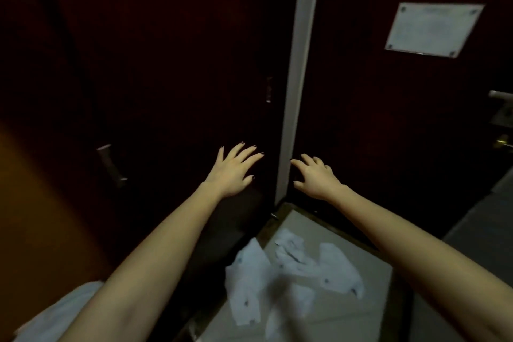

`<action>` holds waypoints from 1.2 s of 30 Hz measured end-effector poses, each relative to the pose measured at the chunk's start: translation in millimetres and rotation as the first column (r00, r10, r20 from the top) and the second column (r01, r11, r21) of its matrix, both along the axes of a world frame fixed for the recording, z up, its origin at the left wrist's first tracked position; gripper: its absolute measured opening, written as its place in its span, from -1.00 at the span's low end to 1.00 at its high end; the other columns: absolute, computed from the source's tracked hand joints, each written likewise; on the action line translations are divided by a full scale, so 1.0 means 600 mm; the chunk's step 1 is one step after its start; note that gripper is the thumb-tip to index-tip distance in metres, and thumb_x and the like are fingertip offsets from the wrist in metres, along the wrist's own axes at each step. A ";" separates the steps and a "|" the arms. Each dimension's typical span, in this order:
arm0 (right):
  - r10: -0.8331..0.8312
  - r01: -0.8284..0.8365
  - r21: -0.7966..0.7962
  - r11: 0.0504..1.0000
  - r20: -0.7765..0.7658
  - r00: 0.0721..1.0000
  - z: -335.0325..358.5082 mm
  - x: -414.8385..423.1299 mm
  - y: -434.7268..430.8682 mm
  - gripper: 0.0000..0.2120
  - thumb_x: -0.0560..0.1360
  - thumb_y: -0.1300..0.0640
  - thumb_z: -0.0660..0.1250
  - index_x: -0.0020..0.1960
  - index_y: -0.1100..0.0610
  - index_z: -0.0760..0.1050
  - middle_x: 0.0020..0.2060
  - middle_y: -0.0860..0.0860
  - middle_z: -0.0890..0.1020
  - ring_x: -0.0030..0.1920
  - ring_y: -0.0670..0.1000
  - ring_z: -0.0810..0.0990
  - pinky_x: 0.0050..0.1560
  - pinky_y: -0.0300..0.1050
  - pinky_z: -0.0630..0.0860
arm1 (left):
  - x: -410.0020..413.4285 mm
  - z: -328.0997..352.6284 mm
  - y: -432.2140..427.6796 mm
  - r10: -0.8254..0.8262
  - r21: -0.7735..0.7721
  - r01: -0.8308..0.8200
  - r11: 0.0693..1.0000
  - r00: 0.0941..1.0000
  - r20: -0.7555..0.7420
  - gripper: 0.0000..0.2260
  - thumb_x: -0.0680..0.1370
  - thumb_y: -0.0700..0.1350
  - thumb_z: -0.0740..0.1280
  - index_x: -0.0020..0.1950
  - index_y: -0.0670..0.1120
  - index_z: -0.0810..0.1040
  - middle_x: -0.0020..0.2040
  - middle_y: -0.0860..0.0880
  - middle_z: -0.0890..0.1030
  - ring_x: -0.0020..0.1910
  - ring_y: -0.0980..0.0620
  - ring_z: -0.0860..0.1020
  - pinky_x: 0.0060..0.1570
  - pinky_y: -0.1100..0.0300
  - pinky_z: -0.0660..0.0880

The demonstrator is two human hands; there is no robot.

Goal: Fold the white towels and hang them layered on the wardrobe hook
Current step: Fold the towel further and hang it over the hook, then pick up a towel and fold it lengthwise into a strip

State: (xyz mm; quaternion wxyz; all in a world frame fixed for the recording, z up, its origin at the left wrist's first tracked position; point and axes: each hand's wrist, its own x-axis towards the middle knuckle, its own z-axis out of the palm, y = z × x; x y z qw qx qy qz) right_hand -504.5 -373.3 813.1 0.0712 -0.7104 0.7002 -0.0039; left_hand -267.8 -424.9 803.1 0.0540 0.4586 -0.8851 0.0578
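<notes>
Your left hand (pixel 234 168) and right hand (pixel 315 176), spread and empty, flank what looks like a pale door frame (pixel 298 78). The plaque (pixel 433 29) right of it is too blurred to read. The white towels (pixel 291 272) lie crumpled on the floor (pixel 347 322) below it.

My nails are painted dark, nearly black, on both my left hand (pixel 231 169) and my right hand (pixel 316 179); my forearms are bare.

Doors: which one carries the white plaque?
The door right of the pale frame strip; the left door bears only a metal handle.
</notes>
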 end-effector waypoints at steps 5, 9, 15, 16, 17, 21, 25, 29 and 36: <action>-0.131 0.128 0.136 0.982 0.011 0.991 -0.053 -0.201 -0.028 -0.37 0.60 -0.04 0.27 0.58 -0.01 0.09 0.58 0.10 0.07 0.56 0.24 -0.01 0.46 0.29 0.12 | -0.210 -0.055 -0.068 -0.079 0.107 0.082 0.991 0.996 -0.036 -0.41 0.62 0.09 0.21 0.59 0.12 0.03 0.61 0.05 0.03 0.58 -0.05 -0.08 0.45 -0.31 -0.04; -0.231 0.222 0.198 0.955 0.023 0.973 -0.129 -0.344 -0.053 -0.37 0.60 -0.04 0.27 0.58 0.00 0.09 0.57 0.10 0.10 0.56 0.24 0.00 0.47 0.28 0.11 | -0.362 -0.121 -0.121 -0.149 0.180 0.154 0.972 0.988 -0.039 -0.43 0.63 0.09 0.20 0.59 0.11 0.04 0.61 0.05 0.02 0.58 -0.04 -0.09 0.46 -0.31 -0.06; -0.395 0.367 0.214 0.905 0.105 0.913 -0.331 -0.503 -0.063 -0.38 0.61 -0.06 0.23 0.59 -0.01 0.06 0.57 0.09 0.12 0.55 0.21 0.06 0.47 0.24 0.13 | -0.527 -0.307 -0.161 -0.235 0.253 0.231 0.940 0.972 -0.016 -0.44 0.65 0.08 0.16 0.60 0.09 0.02 0.61 0.05 0.01 0.58 -0.04 -0.11 0.47 -0.28 -0.08; -0.412 0.381 0.225 0.897 0.112 0.904 -0.372 -0.520 -0.061 -0.38 0.61 -0.06 0.22 0.59 0.00 0.06 0.56 0.09 0.13 0.54 0.21 0.07 0.47 0.23 0.14 | -0.546 -0.345 -0.165 -0.248 0.262 0.239 0.935 0.969 0.000 -0.44 0.65 0.08 0.15 0.60 0.10 0.01 0.61 0.05 0.00 0.58 -0.04 -0.11 0.47 -0.27 -0.08; -0.428 0.392 0.248 0.886 0.115 0.896 -0.415 -0.535 -0.059 -0.39 0.61 -0.06 0.21 0.59 0.00 0.06 0.56 0.09 0.13 0.54 0.21 0.07 0.46 0.22 0.15 | -0.562 -0.385 -0.170 -0.267 0.277 0.250 0.928 0.963 0.023 -0.45 0.65 0.09 0.14 0.60 0.10 0.01 0.61 0.05 0.00 0.58 -0.05 -0.11 0.47 -0.27 -0.08; -0.501 0.444 0.309 0.841 0.134 0.855 -0.587 -0.594 -0.069 -0.39 0.62 -0.10 0.20 0.59 0.00 0.07 0.56 0.09 0.12 0.53 0.24 0.08 0.45 0.23 0.18 | -0.623 -0.557 -0.196 -0.305 0.328 0.262 0.907 0.948 0.087 -0.45 0.65 0.12 0.14 0.60 0.13 0.01 0.61 0.04 0.01 0.58 -0.06 -0.08 0.48 -0.27 -0.05; -0.533 0.483 0.262 0.835 0.169 0.829 -0.783 -0.651 -0.106 -0.41 0.62 -0.09 0.21 0.58 0.00 0.10 0.56 0.10 0.15 0.52 0.23 0.10 0.44 0.24 0.17 | -0.712 -0.747 -0.223 -0.192 0.430 0.238 0.871 0.970 -0.147 -0.46 0.64 0.09 0.19 0.58 0.10 0.09 0.60 0.02 0.09 0.57 -0.08 -0.01 0.46 -0.19 0.04; -0.539 0.491 0.251 0.834 0.178 0.823 -1.011 -0.695 -0.120 -0.40 0.61 -0.08 0.22 0.58 0.00 0.12 0.55 0.10 0.16 0.52 0.22 0.12 0.46 0.21 0.20 | -0.786 -0.967 -0.236 -0.114 0.488 0.293 0.822 0.925 -0.362 -0.50 0.64 0.02 0.22 0.56 0.04 0.18 0.58 0.00 0.16 0.55 -0.07 0.06 0.47 -0.17 0.10; -0.565 0.501 0.295 0.814 0.200 0.800 -1.377 -0.748 -0.126 -0.40 0.62 -0.09 0.21 0.59 -0.04 0.08 0.58 0.11 0.10 0.54 0.23 0.06 0.47 0.23 0.16 | -0.834 -1.329 -0.297 -0.310 0.371 0.383 0.846 0.919 -0.243 -0.55 0.65 -0.01 0.21 0.53 -0.01 0.27 0.55 -0.04 0.25 0.55 -0.08 0.13 0.48 -0.11 0.13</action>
